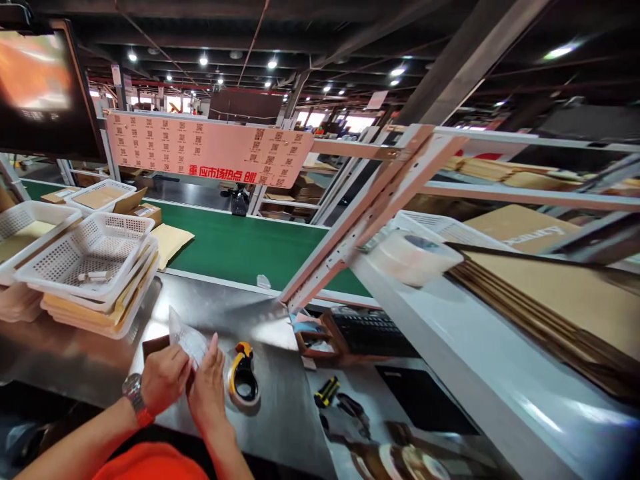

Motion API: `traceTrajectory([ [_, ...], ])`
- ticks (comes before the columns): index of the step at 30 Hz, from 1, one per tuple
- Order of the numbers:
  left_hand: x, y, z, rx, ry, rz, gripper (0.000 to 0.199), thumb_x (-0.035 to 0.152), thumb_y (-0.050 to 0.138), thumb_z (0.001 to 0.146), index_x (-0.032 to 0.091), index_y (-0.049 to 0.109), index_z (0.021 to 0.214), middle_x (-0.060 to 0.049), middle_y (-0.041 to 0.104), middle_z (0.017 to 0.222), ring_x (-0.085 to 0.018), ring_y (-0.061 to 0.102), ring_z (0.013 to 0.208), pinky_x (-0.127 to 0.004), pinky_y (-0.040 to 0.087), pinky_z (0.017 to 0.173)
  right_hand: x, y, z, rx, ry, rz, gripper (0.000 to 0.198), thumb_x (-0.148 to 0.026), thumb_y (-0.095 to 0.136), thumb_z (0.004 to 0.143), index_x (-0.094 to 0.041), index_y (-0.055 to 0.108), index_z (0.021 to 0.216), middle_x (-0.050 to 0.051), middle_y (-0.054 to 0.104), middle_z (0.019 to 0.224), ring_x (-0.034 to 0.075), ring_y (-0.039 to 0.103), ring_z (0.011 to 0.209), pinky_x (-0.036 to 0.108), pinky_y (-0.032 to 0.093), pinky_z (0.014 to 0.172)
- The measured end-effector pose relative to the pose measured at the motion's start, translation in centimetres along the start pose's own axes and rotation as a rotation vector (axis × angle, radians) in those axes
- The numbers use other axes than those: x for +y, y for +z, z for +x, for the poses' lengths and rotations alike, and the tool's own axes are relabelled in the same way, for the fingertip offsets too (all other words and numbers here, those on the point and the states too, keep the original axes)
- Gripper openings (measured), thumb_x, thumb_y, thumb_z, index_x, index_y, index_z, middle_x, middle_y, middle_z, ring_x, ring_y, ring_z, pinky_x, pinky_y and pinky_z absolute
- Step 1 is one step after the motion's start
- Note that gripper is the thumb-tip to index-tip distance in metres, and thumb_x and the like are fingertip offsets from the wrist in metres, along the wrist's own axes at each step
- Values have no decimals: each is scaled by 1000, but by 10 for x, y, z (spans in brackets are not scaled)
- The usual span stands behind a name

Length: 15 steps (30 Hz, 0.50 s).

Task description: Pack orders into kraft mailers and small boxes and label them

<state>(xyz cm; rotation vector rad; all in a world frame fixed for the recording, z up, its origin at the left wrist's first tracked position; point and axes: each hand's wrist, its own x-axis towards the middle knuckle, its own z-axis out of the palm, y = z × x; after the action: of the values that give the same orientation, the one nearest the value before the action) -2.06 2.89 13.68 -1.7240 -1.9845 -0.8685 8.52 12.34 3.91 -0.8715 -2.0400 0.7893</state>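
Observation:
Both my hands meet over the metal tabletop (280, 400) around a crinkled clear plastic bag (189, 339). My left hand (165, 377), with a watch (133, 388) at its wrist, is closed and pinches the near side of the bag. Against the bag's right side lies my right hand (207, 383), its thumb or a finger pointing up and the others curled behind the plastic. What the bag contains I cannot make out. A dark brown flat piece (153, 345) shows just behind my left hand. Right of my hands rests a yellow-and-black tape dispenser (243, 377).
White perforated baskets (95, 247) stacked with padded envelopes (170, 243) stand on the left. A green conveyor belt (240, 237) runs behind the table. At right, a slanting metal post (350, 227) rises beside a shelf with tape rolls (410, 257) and flat cardboard (550, 300). Below lies a keyboard (370, 330).

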Motion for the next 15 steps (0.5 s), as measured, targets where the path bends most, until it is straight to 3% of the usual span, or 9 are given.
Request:
traceTrajectory([
  [5, -19, 5, -15, 0, 26, -59, 37, 14, 48, 110, 25, 63, 78, -3, 69, 69, -19, 67, 60, -33, 39, 58, -7, -1, 4, -179, -6, 83, 91, -11, 60, 86, -26, 44, 174, 20, 65, 143, 42, 63, 131, 70, 56, 116],
  [9, -40, -2, -22, -40, -10, -73, 34, 17, 49, 111, 24, 67, 83, -2, 71, 72, -18, 69, 60, -32, 41, 58, -19, -7, 13, -367, 185, 438, 94, -20, 71, 80, -28, 47, 171, 18, 61, 152, 31, 70, 120, 49, 70, 90],
  [12, -50, -8, -25, -69, -30, -126, 33, 19, 49, 111, 23, 69, 84, -2, 73, 73, -18, 70, 62, -31, 43, 59, -29, 2, 21, -361, 299, 560, 77, -25, 72, 78, -27, 66, 155, 14, 69, 147, 24, 73, 106, 38, 66, 80],
  [15, -56, -12, -25, -96, -40, -244, 32, 22, 50, 111, 23, 70, 85, -3, 74, 74, -17, 70, 63, -30, 45, 61, -37, 14, 30, -274, 316, 455, 52, -25, 68, 76, -24, 84, 125, 9, 81, 118, 24, 73, 96, 39, 63, 86],
])
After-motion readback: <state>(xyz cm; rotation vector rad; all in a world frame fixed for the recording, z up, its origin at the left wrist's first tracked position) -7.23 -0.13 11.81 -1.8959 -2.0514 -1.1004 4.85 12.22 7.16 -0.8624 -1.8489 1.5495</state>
